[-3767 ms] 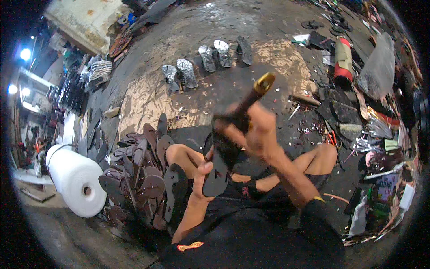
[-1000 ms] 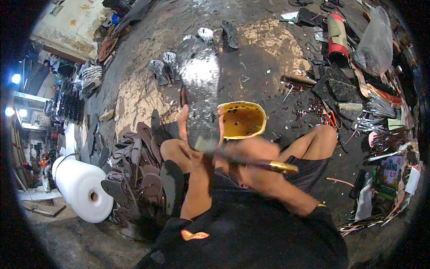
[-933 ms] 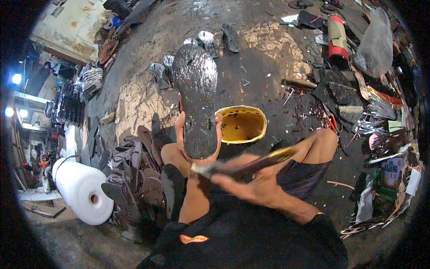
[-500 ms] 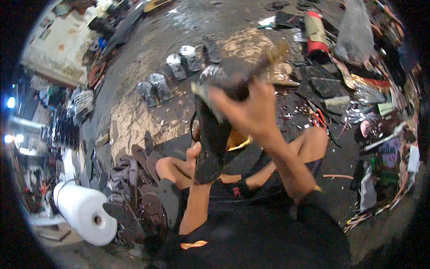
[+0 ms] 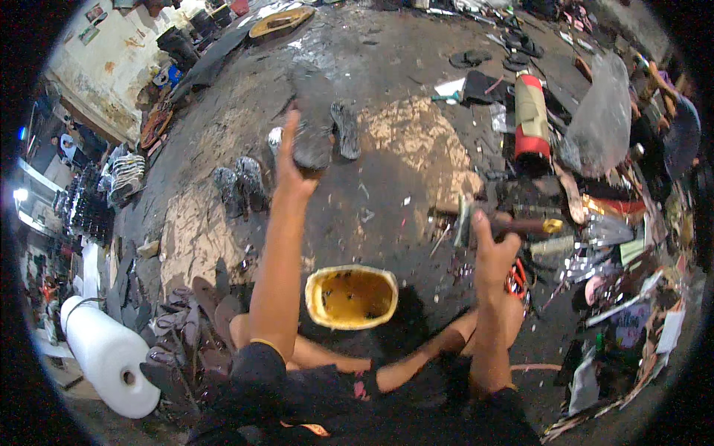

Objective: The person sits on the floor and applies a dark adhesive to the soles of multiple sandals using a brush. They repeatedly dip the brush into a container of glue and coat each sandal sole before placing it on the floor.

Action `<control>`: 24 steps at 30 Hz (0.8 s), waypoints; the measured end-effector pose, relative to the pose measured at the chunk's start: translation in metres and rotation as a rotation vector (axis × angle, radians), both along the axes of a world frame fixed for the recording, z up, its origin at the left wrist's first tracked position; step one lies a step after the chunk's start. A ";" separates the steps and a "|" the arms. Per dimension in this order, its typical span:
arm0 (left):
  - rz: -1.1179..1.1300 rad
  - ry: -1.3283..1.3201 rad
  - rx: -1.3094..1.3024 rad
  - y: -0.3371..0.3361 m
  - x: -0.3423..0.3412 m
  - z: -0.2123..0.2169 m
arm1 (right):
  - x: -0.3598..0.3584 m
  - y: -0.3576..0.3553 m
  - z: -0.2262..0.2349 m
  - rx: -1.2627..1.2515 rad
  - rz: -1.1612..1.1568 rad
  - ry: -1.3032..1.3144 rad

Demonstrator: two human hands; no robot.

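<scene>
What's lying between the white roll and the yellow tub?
In the head view, a heap of brown sandals, then the person's left knee; the left forearm crosses that stretch.

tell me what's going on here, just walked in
A seated person's left hand grips a dark grey, flat sandal sole, blurred, close to other glossy dark soles set out on the dark floor; whether it touches down is unclear. The right hand holds a dark-handled, yellow-tipped brush away from the soles. Closer in stands an oval yellow tub with dark specks inside. A pile of brown sandals lies to the left.
</scene>
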State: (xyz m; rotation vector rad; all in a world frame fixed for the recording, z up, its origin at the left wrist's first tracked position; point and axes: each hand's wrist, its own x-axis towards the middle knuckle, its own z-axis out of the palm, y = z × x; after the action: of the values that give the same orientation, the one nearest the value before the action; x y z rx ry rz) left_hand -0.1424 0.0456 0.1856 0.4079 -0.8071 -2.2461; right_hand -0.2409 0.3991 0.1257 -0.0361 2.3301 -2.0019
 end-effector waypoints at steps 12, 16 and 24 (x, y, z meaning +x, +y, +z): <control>0.004 -0.314 0.258 -0.091 -0.240 -0.264 | -0.028 0.011 -0.087 0.176 0.059 -0.291; 0.042 -0.519 -0.154 -0.047 -0.177 -0.222 | -0.029 0.003 -0.085 0.568 0.045 -0.233; 0.136 -0.861 -1.239 0.111 0.232 -0.013 | -0.055 0.024 -0.100 0.164 0.250 -0.185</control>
State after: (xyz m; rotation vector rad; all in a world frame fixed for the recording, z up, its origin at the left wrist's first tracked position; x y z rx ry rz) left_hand 0.0900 0.1567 0.1727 0.7382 -2.2628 -0.9999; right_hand -0.2956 0.4236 0.0254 -0.1211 2.2391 -1.6228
